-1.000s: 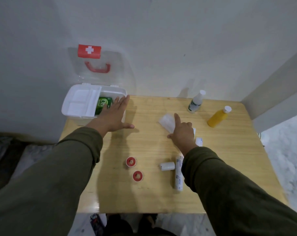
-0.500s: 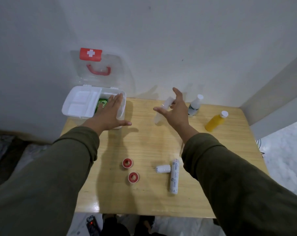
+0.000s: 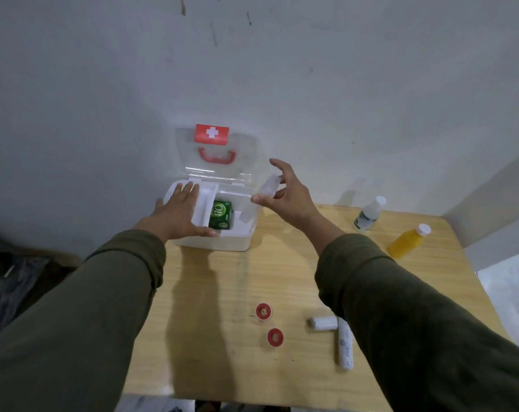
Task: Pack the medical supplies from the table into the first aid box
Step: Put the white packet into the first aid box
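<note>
Head view, first aid box (image 3: 222, 243): sitting at the far left corner of the tabletop (image 3: 222, 281), lid standing open against the wall.
Head view, white tray (image 3: 203, 200): lying across the box's left half; a green carton (image 3: 221, 215) is showing in the open right half.
Head view, left hand (image 3: 178, 212): resting flat on the tray, fingers spread, gripping nothing, thumb at the box's front rim.
Head view, right hand (image 3: 285, 193): hovering at the box's right edge, fingers loosely curled and pinching a clear packet (image 3: 259, 199) that is hanging over the opening.
Head view, remaining supplies: two red tape rolls (image 3: 264, 311), a small bandage roll (image 3: 325, 323) and a long roll (image 3: 345, 343) lying near the front edge; a white bottle (image 3: 368, 214) and an orange bottle (image 3: 408, 242) lying near the far right corner.
Step in hand, judged: lowering the packet beside the carton.
Advice: keep the tray held aside, feed the packet in end first, and release only once it is clearing the rim.
</note>
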A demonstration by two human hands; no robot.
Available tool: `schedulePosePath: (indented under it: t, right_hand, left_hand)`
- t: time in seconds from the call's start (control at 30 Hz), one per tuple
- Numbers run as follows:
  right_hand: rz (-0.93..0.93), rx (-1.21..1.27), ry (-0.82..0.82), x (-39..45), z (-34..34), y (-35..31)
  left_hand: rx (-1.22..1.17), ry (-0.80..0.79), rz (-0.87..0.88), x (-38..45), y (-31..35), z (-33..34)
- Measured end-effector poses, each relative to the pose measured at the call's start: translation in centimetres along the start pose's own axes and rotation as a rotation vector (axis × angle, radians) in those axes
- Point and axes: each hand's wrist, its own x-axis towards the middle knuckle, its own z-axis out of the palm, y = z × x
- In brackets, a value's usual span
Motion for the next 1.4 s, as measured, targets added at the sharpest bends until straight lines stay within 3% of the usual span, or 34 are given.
schedulePosePath:
  t: [0.23,0.63,0.83,1.0,1.3,1.4]
  right_hand:
    - [0.090,-0.048,-0.163,1.2,4.0,-1.1]
    - [0.188,-0.236,-0.317,2.4,8.6,-0.1]
    - [0.164,-0.264,-0.161,1.9,9.8,-0.3]
    - [0.133,-0.414,-0.192,1.4,9.7,-0.5]
    - [-0.005,-0.620,-0.060,0.7,10.6,-0.9]
    - [0.032,-0.649,-0.008,0.6,11.1,-0.7]
  left_hand:
    - [-0.035,-0.065,0.109,1.0,-2.4,-0.3]
    - [-0.120,-0.111,0.083,1.2,-3.3,0.9]
    - [-0.117,-0.109,0.100,1.1,-3.4,0.9]
    - [-0.111,-0.102,0.108,1.0,-3.3,0.8]
    - [-0.106,-0.098,0.108,1.0,-3.3,0.9]
    - [-0.109,-0.101,0.103,1.0,-3.4,1.0]
